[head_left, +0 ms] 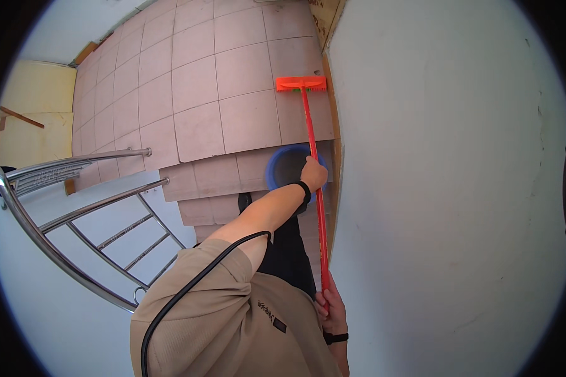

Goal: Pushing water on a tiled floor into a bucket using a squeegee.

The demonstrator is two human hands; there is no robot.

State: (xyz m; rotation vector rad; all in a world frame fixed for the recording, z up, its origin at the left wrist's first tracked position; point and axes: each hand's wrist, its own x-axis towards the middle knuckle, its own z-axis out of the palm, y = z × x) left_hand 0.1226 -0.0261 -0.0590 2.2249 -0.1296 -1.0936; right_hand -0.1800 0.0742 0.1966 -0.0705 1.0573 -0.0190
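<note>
Both of my hands are closed around the long red handle of a floor brush (pixel 309 119). My left hand (pixel 315 174) grips it about midway, above a blue basin (pixel 272 172). Lower down, near the handle's end and close to my body, my right hand (pixel 332 306) is wrapped round the pole. The brush's wide orange head lies at the far end over the upper tiled floor (pixel 248 69), beside the wall's foot, with a bit of green showing under it. Part of the basin is hidden behind my left hand and the handle; its inside looks grey.
Tiled steps (pixel 217 174) lead up to the floor, and the basin stands on one of them. A metal handrail (pixel 63 270) runs along the left. The white wall (pixel 446 188) rises close on the right, edged by brown skirting (pixel 337 164).
</note>
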